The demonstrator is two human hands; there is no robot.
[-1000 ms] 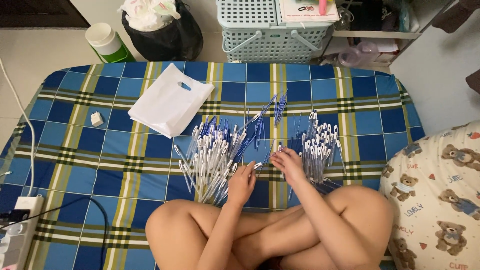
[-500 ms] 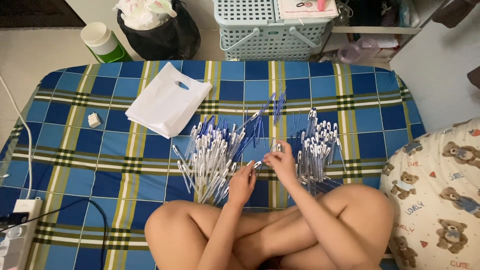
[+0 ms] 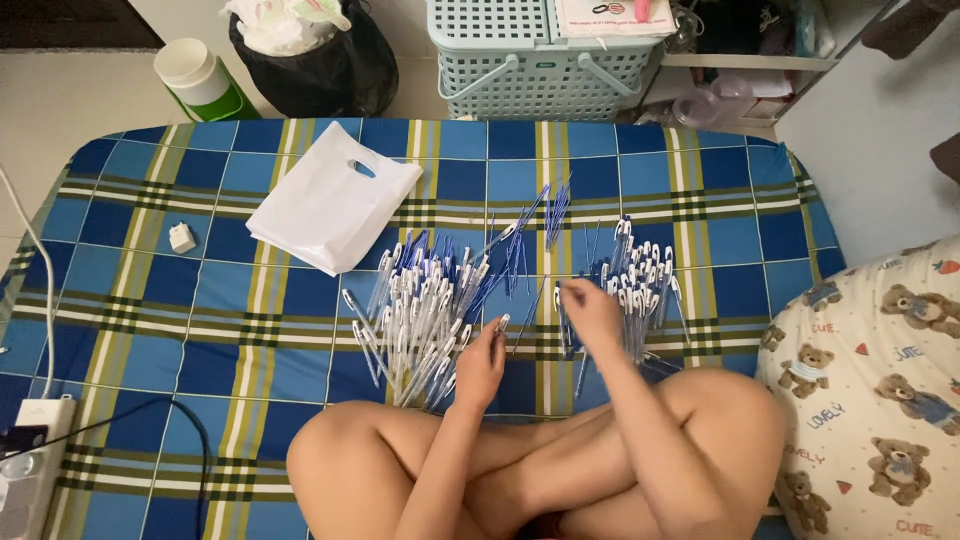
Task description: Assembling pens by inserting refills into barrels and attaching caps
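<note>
Left hand [image 3: 482, 362] pinching pen barrel [image 3: 499, 325]; right hand [image 3: 592, 312] pinching blue refill [image 3: 561, 300] (pen piles beside).

A mattress covered in a blue, green and white plaid sheet [image 3: 130, 330] fills the middle of the frame. On it lie a white plastic bag [image 3: 330, 205] toward the upper left of centre, a small white plug-like block [image 3: 181, 237] at the left, and a black cable [image 3: 150, 420] curling across the lower left corner. At the centre sits a large heap of clear pens with blue caps [image 3: 425, 310] — beside it a few loose blue refills [image 3: 535, 235], and to the right a smaller pile of pens [image 3: 640, 285]. A teddy-bear pillow [image 3: 880, 400] rests at the right edge.
</note>
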